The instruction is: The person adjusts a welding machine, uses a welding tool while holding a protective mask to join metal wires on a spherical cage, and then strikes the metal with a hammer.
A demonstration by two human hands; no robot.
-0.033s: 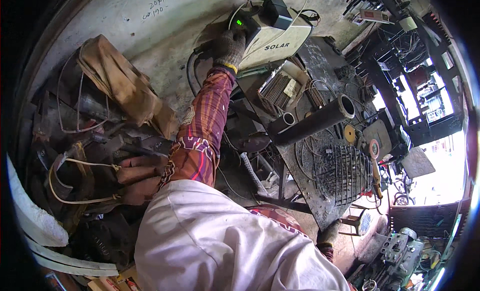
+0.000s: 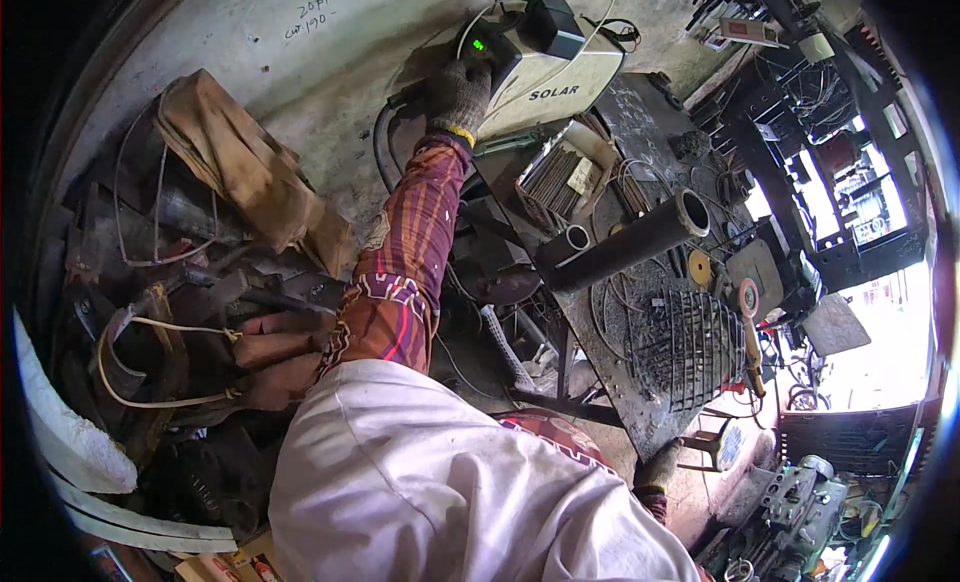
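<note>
My left hand (image 2: 459,94), in a dark grey knitted glove with a yellow cuff, reaches up to the dark front panel of a cream welding machine (image 2: 556,80). A small green display (image 2: 479,45) glows just above the hand. Its fingers are lost against the dark panel, so what they touch or hold is hidden. Thick black cables (image 2: 383,142) hang beside the wrist. My right hand (image 2: 657,466), also gloved, is low on the right at the corner of the metal worktable (image 2: 648,429). Its fingers are too shaded to make out.
On the worktable lie a large dark pipe (image 2: 635,244), a shorter pipe (image 2: 563,246), a box of rods (image 2: 562,178) and a wire basket (image 2: 690,347). Left, a brown leather piece (image 2: 235,162) covers scrap metal. A stool (image 2: 728,445) stands by the table; machinery (image 2: 800,507) sits lower right.
</note>
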